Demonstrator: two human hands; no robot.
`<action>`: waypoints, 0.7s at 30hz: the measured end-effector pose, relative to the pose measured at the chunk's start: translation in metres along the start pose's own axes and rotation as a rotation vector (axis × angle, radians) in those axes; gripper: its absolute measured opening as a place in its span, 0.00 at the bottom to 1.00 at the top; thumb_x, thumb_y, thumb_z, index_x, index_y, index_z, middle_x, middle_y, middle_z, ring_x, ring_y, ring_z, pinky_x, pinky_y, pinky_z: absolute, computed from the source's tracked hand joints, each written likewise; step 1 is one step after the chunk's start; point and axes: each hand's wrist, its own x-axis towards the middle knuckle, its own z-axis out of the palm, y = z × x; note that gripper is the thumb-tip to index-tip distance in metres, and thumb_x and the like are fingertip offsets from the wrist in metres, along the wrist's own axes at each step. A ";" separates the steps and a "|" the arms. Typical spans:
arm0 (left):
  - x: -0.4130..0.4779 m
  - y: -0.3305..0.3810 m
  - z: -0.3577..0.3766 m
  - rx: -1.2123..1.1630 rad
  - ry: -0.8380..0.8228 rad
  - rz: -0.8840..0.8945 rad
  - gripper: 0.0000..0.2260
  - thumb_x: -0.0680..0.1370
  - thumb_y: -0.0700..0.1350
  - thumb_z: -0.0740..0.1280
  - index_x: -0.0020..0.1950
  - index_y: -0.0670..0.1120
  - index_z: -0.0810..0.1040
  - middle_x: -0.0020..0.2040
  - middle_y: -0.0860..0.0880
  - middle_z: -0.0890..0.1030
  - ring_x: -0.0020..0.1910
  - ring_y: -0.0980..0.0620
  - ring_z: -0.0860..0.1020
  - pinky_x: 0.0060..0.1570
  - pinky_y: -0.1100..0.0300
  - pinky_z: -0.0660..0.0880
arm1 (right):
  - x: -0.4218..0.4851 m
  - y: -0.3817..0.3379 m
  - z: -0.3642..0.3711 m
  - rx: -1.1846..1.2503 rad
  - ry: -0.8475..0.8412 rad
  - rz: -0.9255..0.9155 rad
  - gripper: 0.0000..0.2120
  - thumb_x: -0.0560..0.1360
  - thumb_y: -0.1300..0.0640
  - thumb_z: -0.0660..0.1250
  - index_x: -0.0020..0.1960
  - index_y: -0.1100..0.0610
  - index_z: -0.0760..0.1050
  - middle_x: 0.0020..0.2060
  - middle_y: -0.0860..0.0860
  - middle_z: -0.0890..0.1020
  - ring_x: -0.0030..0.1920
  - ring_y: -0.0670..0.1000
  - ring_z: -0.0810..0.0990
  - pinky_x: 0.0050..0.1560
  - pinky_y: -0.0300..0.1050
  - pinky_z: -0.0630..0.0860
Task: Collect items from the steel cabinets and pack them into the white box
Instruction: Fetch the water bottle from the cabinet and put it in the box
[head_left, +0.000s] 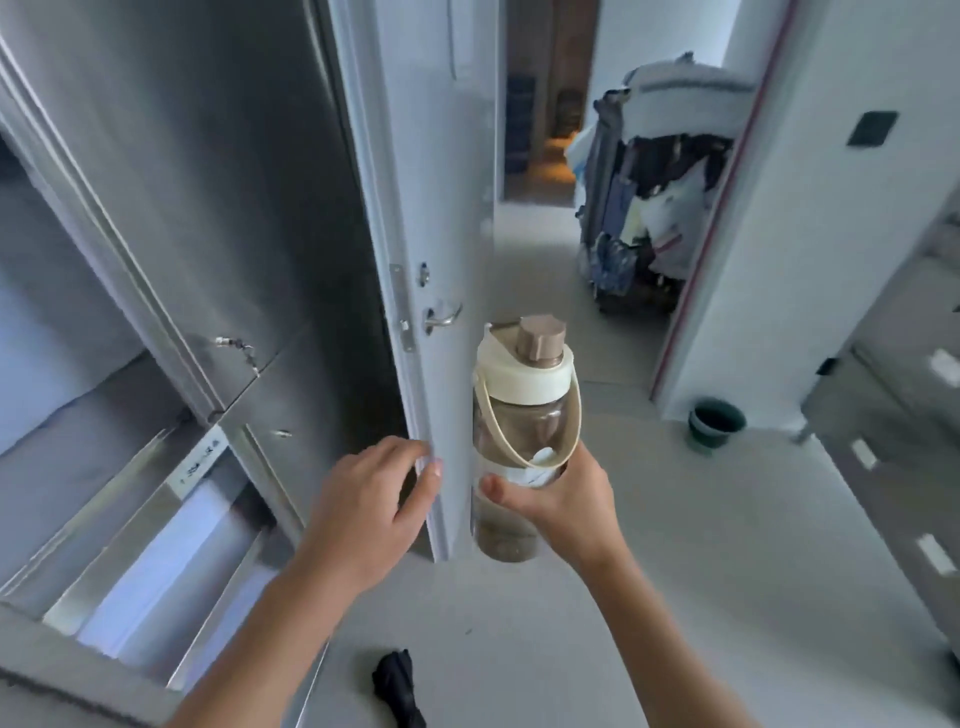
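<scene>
**Entry: one water bottle in hand, white box not in view**

- Water bottle (519, 431): clear brown body, cream lid, tan screw cap, cream carry loop. We hold it upright in the air, just right of the door edge and well above the floor (675, 597).
- Right grip (561, 499): fingers and thumb curled round the lower body of the bottle.
- Left grip (374, 499): fingers hooked over the free edge of the white door (441, 208), below its lever handle (441, 314).
- Steel cabinet (208, 208): on our left, lower compartments open. What they contain we cannot tell.
- Also present: a green bucket (716, 423) by the far wall, a black item (397, 691) on the floor near our feet, a rack of clothes (654, 208) beyond the doorway.

Step in hand, as we judge it: the collecting part is done for this bottle and we are carrying it to the box.

Next move calls for: swinging the door out of our path with the left grip, keeping the bottle upright, then finding the box and lowering the bottle in
</scene>
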 end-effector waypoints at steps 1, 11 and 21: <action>0.004 0.020 0.012 -0.013 -0.017 0.029 0.21 0.81 0.59 0.53 0.57 0.48 0.80 0.52 0.54 0.82 0.46 0.51 0.81 0.47 0.54 0.77 | -0.008 0.007 -0.024 0.003 0.031 0.011 0.33 0.57 0.33 0.80 0.59 0.40 0.77 0.51 0.33 0.85 0.52 0.35 0.83 0.54 0.43 0.79; 0.013 0.271 0.153 -0.137 -0.234 0.376 0.24 0.80 0.63 0.50 0.57 0.51 0.79 0.53 0.54 0.82 0.52 0.47 0.80 0.49 0.54 0.76 | -0.125 0.098 -0.285 -0.100 0.453 0.245 0.33 0.55 0.34 0.80 0.58 0.39 0.76 0.48 0.31 0.85 0.50 0.35 0.83 0.53 0.41 0.79; 0.028 0.477 0.282 -0.316 -0.445 0.825 0.20 0.82 0.61 0.49 0.53 0.53 0.77 0.47 0.56 0.79 0.47 0.52 0.79 0.49 0.51 0.73 | -0.231 0.169 -0.451 -0.109 0.921 0.485 0.30 0.56 0.36 0.80 0.55 0.40 0.79 0.46 0.34 0.86 0.47 0.36 0.84 0.49 0.43 0.80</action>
